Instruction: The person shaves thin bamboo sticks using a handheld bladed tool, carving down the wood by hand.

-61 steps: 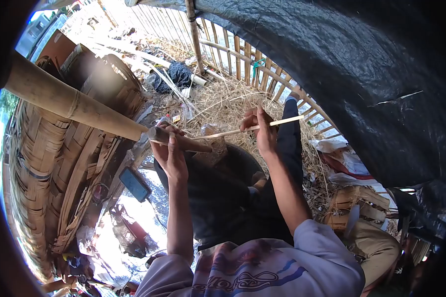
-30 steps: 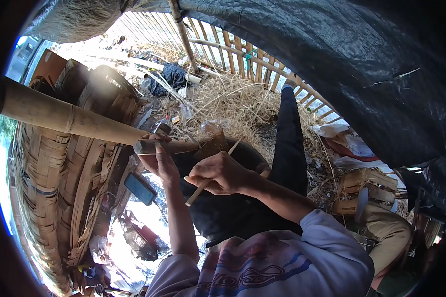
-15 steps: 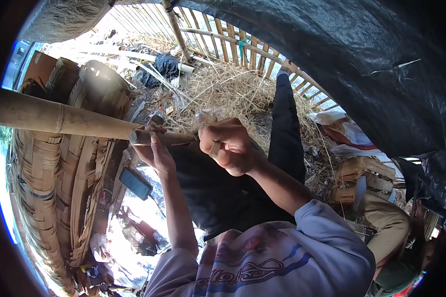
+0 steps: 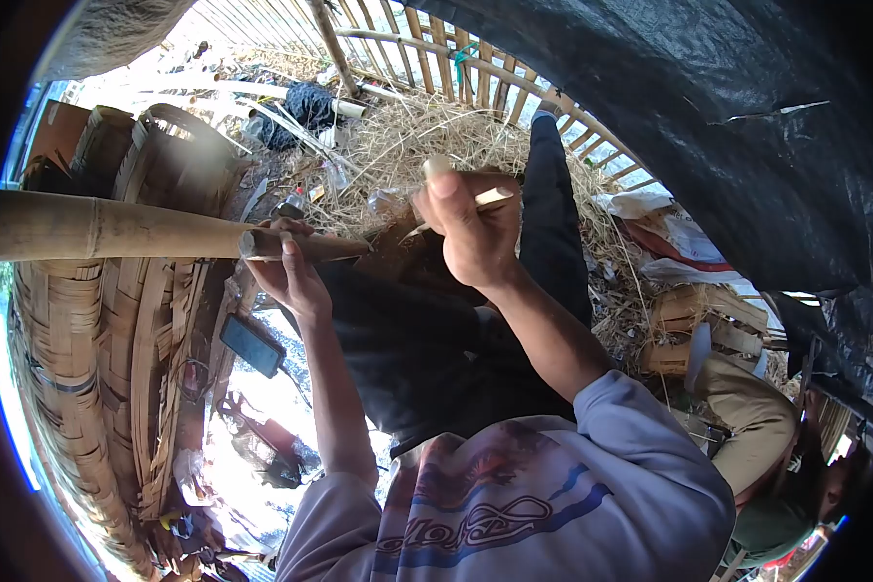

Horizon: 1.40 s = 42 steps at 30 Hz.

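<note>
since half a second ago the right hand has risen away from the handle and rolled over, so its thumb now points up and out from the chest. two seconds ago the stick ran long between both hands. the left hand has kept its place by the tip of the pole.

the pole is smooth tan bamboo with a ringed node. the handle is round brown wood with a flat-cut end, right at the pole's tip; whether the two touch cannot be told. the stick is thin and pale, well beyond the pole's tip, one end jutting from the fist. coarse woven bamboo curves behind and below the pole, a flat dark phone lies below its tip, and dry, tangled straw spreads beyond it.

the left hand is wrapped around the handle, thumb pressed on its near side, the forearm nearly straight. the right hand is curled tight around the stick, the forearm slanting in toward the pole's side.
</note>
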Tool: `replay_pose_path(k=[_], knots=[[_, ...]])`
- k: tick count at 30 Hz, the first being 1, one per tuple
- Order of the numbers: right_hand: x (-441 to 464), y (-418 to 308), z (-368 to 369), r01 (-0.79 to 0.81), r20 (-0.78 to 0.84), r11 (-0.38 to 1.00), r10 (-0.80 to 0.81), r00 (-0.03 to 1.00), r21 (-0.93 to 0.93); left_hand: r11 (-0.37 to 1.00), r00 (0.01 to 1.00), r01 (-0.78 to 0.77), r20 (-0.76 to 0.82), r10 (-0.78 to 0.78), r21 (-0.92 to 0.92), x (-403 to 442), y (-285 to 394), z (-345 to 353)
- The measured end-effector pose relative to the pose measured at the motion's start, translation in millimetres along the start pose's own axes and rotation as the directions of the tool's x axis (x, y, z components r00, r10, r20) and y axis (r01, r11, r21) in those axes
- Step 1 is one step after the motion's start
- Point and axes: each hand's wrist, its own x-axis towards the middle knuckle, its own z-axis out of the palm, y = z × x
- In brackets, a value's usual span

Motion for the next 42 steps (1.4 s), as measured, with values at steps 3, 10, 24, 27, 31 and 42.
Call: replay_pose_path(k=[3,10,24,27,31,42], knots=[[1,-1,-9,-0.058,-0.052,0.996,0.061,0.997,0.070,1.000,0.999,-0.020,0.046,0.020,0.019,2,-8,-3],[9,5,-17,-0.004,-0.026,0.995,0.007,1.000,0.097,0.986,0.975,0.137,-0.162,-0.151,-0.093,-2,-55,-2],[20,4,-52,-0.059,-0.201,0.995,0.074,0.977,0.082,0.977,0.959,0.193,-0.194,-0.208,-0.094,-17,-92,4],[20,8,-58,-0.059,-0.206,0.990,0.084,0.975,0.127,0.978,0.974,0.159,-0.137,-0.178,-0.138,-16,-89,7],[21,8,-57,-0.058,-0.259,0.984,0.101,0.961,0.168,0.968,0.946,0.243,-0.203,-0.252,-0.066,-29,-74,24],[21,22,-77,0.017,0.010,0.962,-0.020,1.000,0.272,0.942,0.974,0.228,-0.064,-0.219,0.246,-47,-118,30]])
